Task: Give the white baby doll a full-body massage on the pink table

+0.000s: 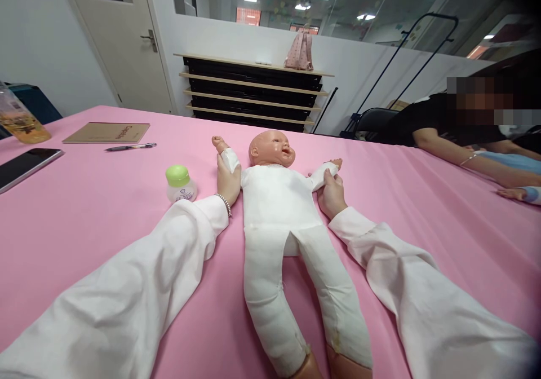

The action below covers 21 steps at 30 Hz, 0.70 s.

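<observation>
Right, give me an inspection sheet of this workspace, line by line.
Surface: table covered in pink, with shallow creases toward the right.
Job's things: doll lying on its back, arms spread, head turned to the right of the picture.
Clutter: green-lidded jar upright beside the left sleeve; notebook, pen, phone and bottle farther left, the last two cut off by the picture edge.
Hands: left hand and right hand each hold one of the doll's arms.
Cables: nothing seen.
Surroundings: door, low shelves with a pink backpack on top, another person at the right.
</observation>
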Each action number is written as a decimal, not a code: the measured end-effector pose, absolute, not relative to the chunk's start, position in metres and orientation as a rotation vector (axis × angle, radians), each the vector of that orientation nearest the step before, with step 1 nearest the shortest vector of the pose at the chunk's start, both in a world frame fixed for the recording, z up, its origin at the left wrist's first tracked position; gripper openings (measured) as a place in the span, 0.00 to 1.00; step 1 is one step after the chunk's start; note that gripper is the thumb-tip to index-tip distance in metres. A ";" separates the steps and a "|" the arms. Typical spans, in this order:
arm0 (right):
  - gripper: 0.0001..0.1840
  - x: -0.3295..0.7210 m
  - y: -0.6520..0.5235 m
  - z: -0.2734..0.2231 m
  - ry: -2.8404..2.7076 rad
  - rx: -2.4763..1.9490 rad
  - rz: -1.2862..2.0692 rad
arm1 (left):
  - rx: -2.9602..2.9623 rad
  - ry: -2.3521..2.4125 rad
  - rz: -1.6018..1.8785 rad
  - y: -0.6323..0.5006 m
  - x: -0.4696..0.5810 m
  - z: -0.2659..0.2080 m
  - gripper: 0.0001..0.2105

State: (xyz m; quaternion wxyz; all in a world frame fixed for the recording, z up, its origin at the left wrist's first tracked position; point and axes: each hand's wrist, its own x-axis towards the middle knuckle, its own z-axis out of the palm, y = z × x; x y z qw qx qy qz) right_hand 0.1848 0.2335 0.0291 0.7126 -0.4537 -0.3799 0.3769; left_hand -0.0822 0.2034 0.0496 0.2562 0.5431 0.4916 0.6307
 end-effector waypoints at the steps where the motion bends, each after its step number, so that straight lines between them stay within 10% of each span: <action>1: 0.23 0.183 0.232 0.030 -0.850 -1.017 0.806 | 1.429 1.362 1.694 0.202 -0.082 0.051 0.32; 21: 0.21 0.154 0.184 0.065 -2.070 -0.871 -0.048 | 2.373 1.238 1.421 0.191 -0.078 0.062 0.27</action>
